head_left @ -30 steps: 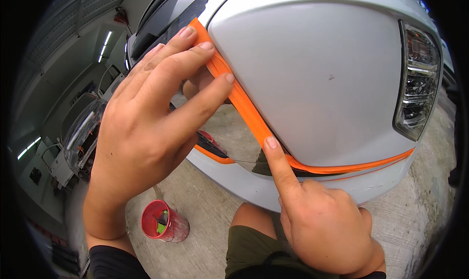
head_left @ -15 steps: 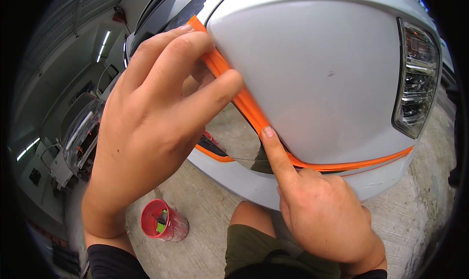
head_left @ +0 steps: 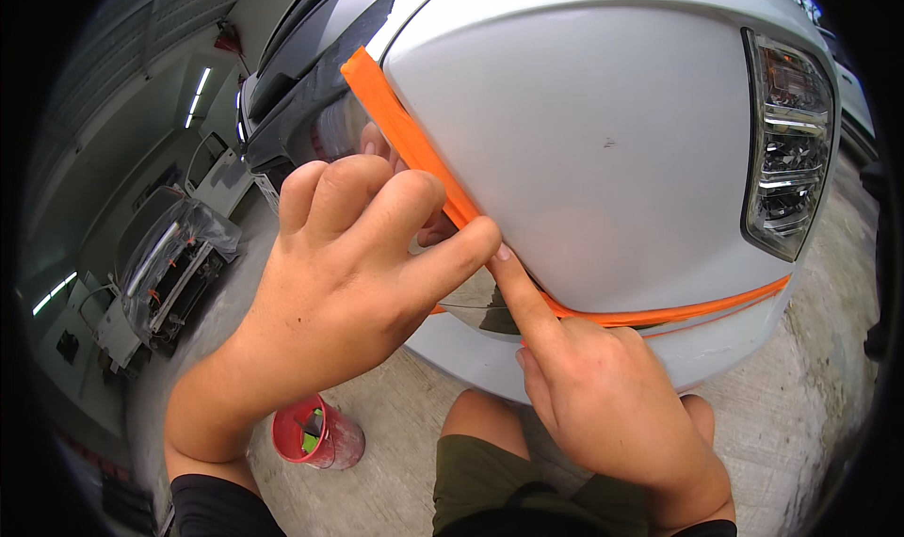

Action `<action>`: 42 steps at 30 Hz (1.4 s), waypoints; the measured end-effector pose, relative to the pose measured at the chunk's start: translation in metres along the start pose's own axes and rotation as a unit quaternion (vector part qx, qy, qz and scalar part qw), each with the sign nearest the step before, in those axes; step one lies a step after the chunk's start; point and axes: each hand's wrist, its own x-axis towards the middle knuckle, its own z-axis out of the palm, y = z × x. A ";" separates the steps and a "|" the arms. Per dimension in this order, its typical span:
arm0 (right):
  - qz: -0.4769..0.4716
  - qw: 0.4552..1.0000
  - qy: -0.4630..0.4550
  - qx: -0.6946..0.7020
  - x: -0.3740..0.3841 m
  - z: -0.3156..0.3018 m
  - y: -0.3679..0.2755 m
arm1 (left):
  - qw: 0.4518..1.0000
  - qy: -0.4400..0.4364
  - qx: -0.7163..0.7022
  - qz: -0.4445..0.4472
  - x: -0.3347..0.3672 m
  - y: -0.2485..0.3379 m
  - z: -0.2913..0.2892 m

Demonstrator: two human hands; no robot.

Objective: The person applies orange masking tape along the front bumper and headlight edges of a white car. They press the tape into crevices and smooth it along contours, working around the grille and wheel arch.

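A strip of orange masking tape [head_left: 386,113] runs down the left edge of the light grey body panel [head_left: 603,151], and a further strip [head_left: 687,311] follows its lower edge. My left hand [head_left: 348,255] is curled over the slanting strip, its index fingertip on the tape near the lower bend; its thumb is mostly hidden. Just below, my right hand [head_left: 612,405] presses the tape with its stretched index fingertip, the other fingers folded. The strip's upper end shows uncovered. Glossy dark bodywork [head_left: 325,123] beside the tape reflects fingers.
The headlight-like lamp [head_left: 791,151] sits at the panel's right side. A red bucket [head_left: 344,440] with dark and green items stands on the concrete floor [head_left: 405,443] at lower left. Further left is a partly stripped car [head_left: 169,264] under plastic sheeting, with a loose white door [head_left: 221,175] behind.
My left hand has slid down and right along the tape from its upper end toward my right fingertip. My right index finger has shifted slightly left. The car appears a little further left.
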 end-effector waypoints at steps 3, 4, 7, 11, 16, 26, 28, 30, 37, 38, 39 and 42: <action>0.000 1.000 0.000 0.002 -0.002 0.003 0.002 | 0.999 0.016 0.033 -0.017 -0.002 -0.007 -0.003; 0.010 1.000 -0.011 -0.002 -0.002 0.005 0.001 | 0.998 0.033 0.047 -0.026 -0.001 -0.011 -0.004; 0.010 1.000 -0.009 0.002 -0.002 0.007 0.002 | 0.990 0.068 0.109 -0.053 0.003 -0.029 -0.008; 0.000 1.000 0.010 0.021 -0.002 0.009 0.005 | 0.989 0.089 0.114 -0.015 0.008 -0.041 -0.006; 0.005 0.999 0.043 0.021 -0.003 0.014 0.005 | 0.994 0.074 0.052 0.057 0.003 -0.019 0.008; -0.022 0.989 0.109 -0.095 -0.026 0.016 0.007 | 0.995 0.061 0.037 0.071 -0.011 -0.003 0.020; -0.015 0.989 0.093 -0.115 -0.027 0.017 0.007 | 0.995 0.042 0.063 0.063 -0.012 0.001 0.015; -0.006 0.988 0.083 -0.129 -0.025 0.017 0.006 | 0.995 0.027 0.077 0.055 -0.012 0.005 0.011; 0.005 0.977 0.066 -0.204 -0.023 0.015 0.000 | 0.997 0.003 0.071 0.039 -0.012 0.010 0.008; 0.004 0.975 0.067 -0.210 -0.022 0.015 0.000 | 0.997 0.002 0.066 0.040 -0.013 0.010 0.008; 0.004 0.975 0.061 -0.212 -0.022 0.013 0.000 | 0.997 -0.008 0.064 0.036 -0.015 0.011 0.007; 0.009 0.976 0.039 -0.213 -0.021 0.011 0.000 | 0.998 -0.026 0.056 0.030 -0.018 0.014 0.007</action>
